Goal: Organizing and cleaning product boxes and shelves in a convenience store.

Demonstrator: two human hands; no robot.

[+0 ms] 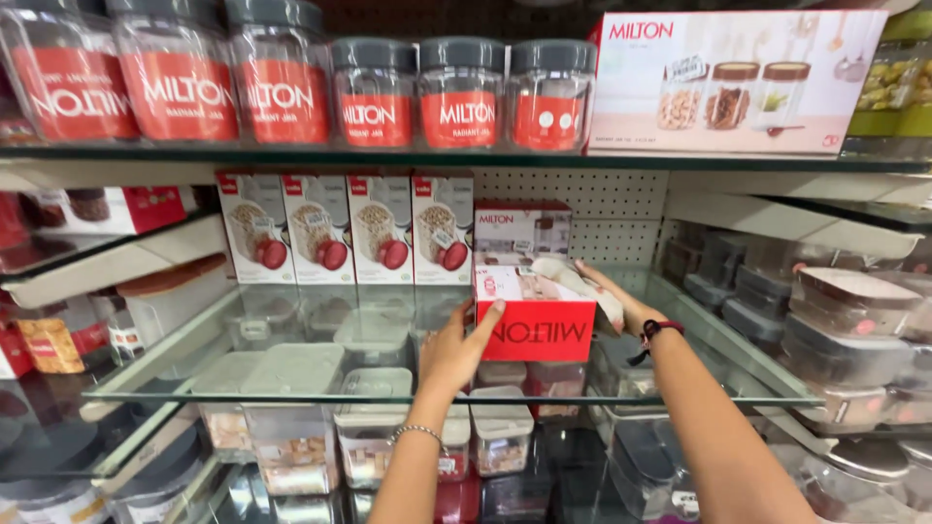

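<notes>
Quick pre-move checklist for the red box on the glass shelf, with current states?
1. Left hand on the red box: ok, palm on its left side, thumb on the front face.
2. Right hand on the box: ok, at its top right, also gripping a pale cloth.
3. Box square to the shelf edge: not ok, it sits slightly tilted and upside down.
4. Box resting on the glass shelf or lifted: cannot tell.
5. Space to the right of the box: ok, bare glass there.
6. Clearance from the second box behind: cannot tell, they overlap in view.
</notes>
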